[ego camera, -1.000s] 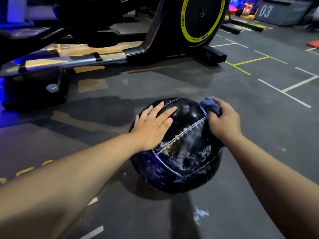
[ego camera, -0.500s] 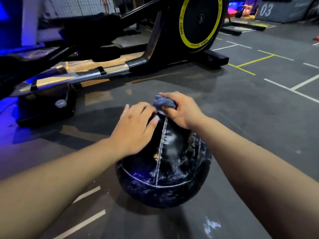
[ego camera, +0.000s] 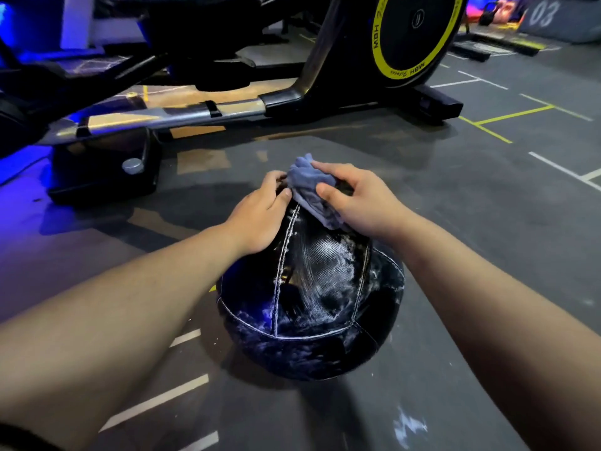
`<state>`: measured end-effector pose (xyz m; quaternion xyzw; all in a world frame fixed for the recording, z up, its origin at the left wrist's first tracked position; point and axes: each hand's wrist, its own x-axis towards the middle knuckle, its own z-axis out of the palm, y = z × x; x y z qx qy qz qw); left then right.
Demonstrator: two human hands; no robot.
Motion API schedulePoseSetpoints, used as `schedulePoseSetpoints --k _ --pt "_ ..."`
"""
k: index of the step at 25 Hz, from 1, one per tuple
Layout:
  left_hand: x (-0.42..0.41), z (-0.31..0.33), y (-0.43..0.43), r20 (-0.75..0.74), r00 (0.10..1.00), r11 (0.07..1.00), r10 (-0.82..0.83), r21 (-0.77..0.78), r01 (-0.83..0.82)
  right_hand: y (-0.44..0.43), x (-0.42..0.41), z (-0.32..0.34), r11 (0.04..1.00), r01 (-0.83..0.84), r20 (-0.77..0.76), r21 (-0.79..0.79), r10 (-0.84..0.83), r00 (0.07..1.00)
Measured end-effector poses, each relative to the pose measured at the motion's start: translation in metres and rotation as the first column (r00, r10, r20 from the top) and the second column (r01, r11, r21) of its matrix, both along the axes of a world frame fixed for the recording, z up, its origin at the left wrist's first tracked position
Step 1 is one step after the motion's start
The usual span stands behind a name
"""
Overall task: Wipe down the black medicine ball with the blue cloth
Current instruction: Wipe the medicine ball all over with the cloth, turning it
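The black medicine ball point(ego camera: 312, 304), with white stitched seams and wet streaks, rests on the grey gym floor in the middle of the head view. A bunched blue cloth point(ego camera: 310, 187) lies on the ball's far top. My right hand point(ego camera: 361, 203) presses the cloth onto the ball, fingers spread over it and thumb on its near side. My left hand point(ego camera: 260, 216) lies on the ball's upper left side, fingers curled over the far top next to the cloth.
An elliptical trainer point(ego camera: 292, 96) with a yellow-ringed flywheel point(ego camera: 419, 34) stands close behind the ball; its black foot block point(ego camera: 104, 167) is at the left. White and yellow floor lines point(ego camera: 507, 115) run to the right. A grey box marked 03 point(ego camera: 549, 17) sits far right.
The ball has turned under my hands, its seam shifting. My right hand with the cloth went from the ball's right side to its far top; my left hand slid up beside it.
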<state>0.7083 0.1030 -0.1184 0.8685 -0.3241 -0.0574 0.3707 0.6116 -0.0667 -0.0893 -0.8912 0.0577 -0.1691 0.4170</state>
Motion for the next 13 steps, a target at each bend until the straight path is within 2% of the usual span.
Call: schedulePoseSetpoints --k 3,5,7,8,10,12,13 --pt "0.000 -0.002 0.003 0.019 1.000 0.999 -0.022 0.026 0.021 0.010 -0.036 -0.011 0.992 0.128 0.148 -0.004 -0.126 0.981" --pt "-0.001 -0.001 0.004 0.034 0.999 1.000 -0.024 0.019 0.024 0.025 -0.070 -0.017 0.988 0.121 0.239 -0.093 -0.096 0.966" --pt "-0.002 -0.001 0.005 0.026 1.000 1.000 -0.015 0.024 0.014 0.038 -0.100 -0.020 0.980 0.071 0.233 -0.188 -0.026 0.972" --pt "-0.003 -0.001 0.005 0.022 1.000 1.000 -0.008 0.025 0.008 0.042 -0.110 -0.019 0.982 0.045 0.195 -0.185 -0.008 0.981" --pt "-0.006 0.001 0.003 0.022 1.000 1.000 -0.008 0.028 0.008 0.038 -0.119 -0.009 0.997 0.074 0.110 -0.010 -0.073 0.991" --pt "-0.011 0.004 -0.002 0.032 0.999 0.999 -0.012 0.031 0.011 0.020 -0.110 0.010 0.960 0.232 0.142 0.159 -0.254 0.957" --pt "-0.013 0.005 -0.004 0.040 0.999 1.000 -0.012 0.027 0.011 0.008 -0.102 0.021 0.932 0.331 0.198 0.146 -0.356 0.913"
